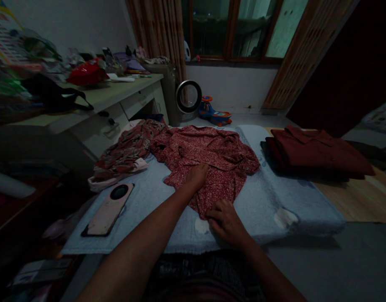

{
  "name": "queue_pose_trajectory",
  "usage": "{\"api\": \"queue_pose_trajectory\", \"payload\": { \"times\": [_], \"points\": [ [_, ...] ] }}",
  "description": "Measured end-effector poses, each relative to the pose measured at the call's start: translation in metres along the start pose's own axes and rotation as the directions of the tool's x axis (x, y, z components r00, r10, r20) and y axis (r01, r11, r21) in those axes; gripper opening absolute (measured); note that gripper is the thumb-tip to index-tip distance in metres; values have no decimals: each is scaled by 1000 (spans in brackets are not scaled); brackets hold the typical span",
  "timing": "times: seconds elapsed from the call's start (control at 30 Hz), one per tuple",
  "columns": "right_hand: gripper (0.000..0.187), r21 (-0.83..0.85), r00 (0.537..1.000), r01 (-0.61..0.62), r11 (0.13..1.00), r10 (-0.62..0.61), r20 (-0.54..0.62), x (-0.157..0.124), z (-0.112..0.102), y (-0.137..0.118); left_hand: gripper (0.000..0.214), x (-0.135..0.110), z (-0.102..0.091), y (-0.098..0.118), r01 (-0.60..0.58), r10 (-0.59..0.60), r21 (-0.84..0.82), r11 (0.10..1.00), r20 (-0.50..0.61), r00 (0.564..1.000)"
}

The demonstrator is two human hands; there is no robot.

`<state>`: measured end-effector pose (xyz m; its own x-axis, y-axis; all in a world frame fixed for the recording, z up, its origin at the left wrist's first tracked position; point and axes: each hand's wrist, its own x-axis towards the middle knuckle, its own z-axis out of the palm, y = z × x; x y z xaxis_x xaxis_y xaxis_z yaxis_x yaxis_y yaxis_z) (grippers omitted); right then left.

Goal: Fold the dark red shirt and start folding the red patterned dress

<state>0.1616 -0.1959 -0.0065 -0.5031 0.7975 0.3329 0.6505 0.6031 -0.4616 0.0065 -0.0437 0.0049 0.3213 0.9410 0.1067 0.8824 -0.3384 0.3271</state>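
A red shirt with a small light pattern [211,144] lies spread and creased on the blue cloth [148,222] in front of me. My left hand [197,177] is on the middle of the shirt, its fingers bent and closed on the fabric. Nearer to me, my right hand [226,222] grips the narrow lower edge of the shirt between thumb and fingers. Several fingertips are hidden in the dim light. Left of the shirt, and touching it, is a crumpled patterned garment [126,147].
A phone [107,209] rests on the cloth at left. Folded dark red clothes [318,153] are stacked at right. Behind stand a cluttered desk [117,94], a washing machine with its round door [189,97] open, and a blue and orange ride-on toy [213,113].
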Motion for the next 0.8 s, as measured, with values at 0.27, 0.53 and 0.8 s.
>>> {"api": "queue_pose_trajectory", "payload": {
  "times": [0.27,0.53,0.8],
  "points": [
    [23,106,999,-16,994,20,-40,0,-1,3,34,-36,-43,-71,200,-153,156,967,-270,951],
    [19,-34,998,-60,998,59,-39,2,1,-2,18,-59,-38,-108,354,-364,-102,930,-112,925],
    [18,-41,998,-49,998,47,-37,2,5,2,15,-86,-60,-127,294,-524,-632,717,-211,825]
  ]
}}
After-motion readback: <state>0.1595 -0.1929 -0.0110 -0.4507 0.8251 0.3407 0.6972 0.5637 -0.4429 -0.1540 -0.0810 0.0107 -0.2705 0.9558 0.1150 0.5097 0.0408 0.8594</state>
